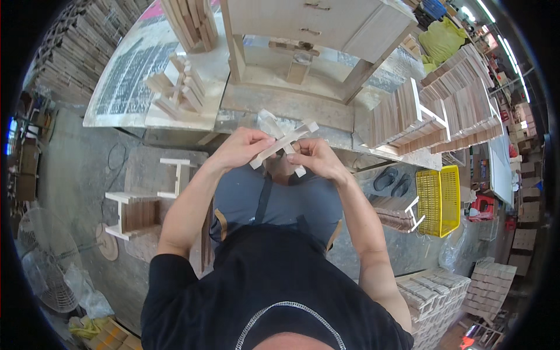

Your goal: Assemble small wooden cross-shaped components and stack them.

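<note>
Over my lap, two pale wooden pieces with wider ends cross each other in an X. One wooden piece (286, 140) runs from lower left to upper right and lies on top. The other wooden piece (268, 123) slants from upper left down to the right beneath it. My left hand (240, 148) is closed, its fingertips pinching the upper piece near its lower left half. On the other side my right hand (317, 158) is closed too, thumb and fingers gripping the crossed pieces near the lower right end. Whether the pieces are joined I cannot tell.
Ahead stands a wooden workbench (256, 93) with a raised board frame (309, 23). Small wood parts (178, 87) stand at its left, stacked slats (402, 116) at its right. A yellow crate (440, 201), sandals (392, 182) and a fan (46, 256) are on the floor.
</note>
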Tool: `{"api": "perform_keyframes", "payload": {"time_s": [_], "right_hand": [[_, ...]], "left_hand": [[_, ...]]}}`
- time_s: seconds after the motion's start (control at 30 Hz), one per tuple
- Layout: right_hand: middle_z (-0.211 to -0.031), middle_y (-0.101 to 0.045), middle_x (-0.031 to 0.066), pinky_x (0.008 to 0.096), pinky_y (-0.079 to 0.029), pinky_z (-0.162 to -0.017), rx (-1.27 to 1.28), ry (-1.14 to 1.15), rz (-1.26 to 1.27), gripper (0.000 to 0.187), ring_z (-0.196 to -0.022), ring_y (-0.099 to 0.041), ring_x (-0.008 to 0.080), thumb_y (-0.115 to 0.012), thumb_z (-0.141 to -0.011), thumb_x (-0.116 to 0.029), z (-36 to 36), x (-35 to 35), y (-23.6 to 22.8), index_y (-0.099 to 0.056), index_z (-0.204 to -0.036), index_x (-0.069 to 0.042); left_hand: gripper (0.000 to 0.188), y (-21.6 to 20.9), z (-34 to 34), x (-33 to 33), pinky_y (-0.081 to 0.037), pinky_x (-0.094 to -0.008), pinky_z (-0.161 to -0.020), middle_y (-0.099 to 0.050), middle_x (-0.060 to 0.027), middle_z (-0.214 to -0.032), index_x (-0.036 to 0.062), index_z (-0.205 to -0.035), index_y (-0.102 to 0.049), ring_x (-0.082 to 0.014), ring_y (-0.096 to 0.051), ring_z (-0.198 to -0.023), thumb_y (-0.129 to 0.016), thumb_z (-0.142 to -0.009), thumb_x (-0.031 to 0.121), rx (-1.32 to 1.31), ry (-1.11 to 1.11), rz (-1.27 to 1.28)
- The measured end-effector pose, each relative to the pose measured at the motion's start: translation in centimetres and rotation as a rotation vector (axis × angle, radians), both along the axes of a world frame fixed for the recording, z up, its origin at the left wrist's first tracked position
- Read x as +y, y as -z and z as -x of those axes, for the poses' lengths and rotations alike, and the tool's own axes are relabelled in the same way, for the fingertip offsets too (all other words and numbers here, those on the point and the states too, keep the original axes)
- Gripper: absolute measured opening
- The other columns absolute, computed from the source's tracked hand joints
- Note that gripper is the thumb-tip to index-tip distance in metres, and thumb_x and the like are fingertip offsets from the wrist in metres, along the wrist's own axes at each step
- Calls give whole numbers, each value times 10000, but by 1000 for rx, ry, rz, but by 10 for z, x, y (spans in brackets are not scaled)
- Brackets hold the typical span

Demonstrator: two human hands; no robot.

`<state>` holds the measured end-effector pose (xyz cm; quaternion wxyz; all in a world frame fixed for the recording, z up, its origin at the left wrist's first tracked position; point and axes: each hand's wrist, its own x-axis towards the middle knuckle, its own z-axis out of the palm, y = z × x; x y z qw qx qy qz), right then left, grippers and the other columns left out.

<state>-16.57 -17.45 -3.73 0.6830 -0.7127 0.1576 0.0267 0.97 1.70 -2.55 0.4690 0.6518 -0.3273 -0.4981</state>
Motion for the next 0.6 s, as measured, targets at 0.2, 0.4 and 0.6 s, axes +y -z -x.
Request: {"api": "perform_keyframes", "payload": {"time_s": [0.2, 0.4, 0.6], "right_hand": [[-750, -648, -23, 246, -435, -635, -151, 87, -137, 217, -709, -572, 72, -659, -982, -248, -23, -26, -10, -673, -898, -47], [-953, -704, 108, 324, -473, -774, -331, 227, 180, 389, -855, -615, 192, -749, -878, -310, -49, -35, -9, -690, -1126, -16], [-736, -656, 197, 464, -506, -674, -144, 433, 946, 404, -725, -654, 378, -820, -804, -362, -101, -84, -22, -652, -750, 2]], "left_hand": [[405, -11, 19, -5, -559, -323, -783, -724, -146, -1068, -2, -1236, -645, -228, -714, -847, -747, -846, 28, -645, -259, 461], [245, -9, -16, -56, -559, -349, -719, -731, -165, -870, -18, -1140, -667, -257, -740, -830, -692, -916, 81, -789, -406, 490], [220, -5, -71, -113, -470, -489, -696, -640, -264, -803, -50, -947, -621, -451, -627, -778, -683, -905, 157, -845, -367, 387]]}}
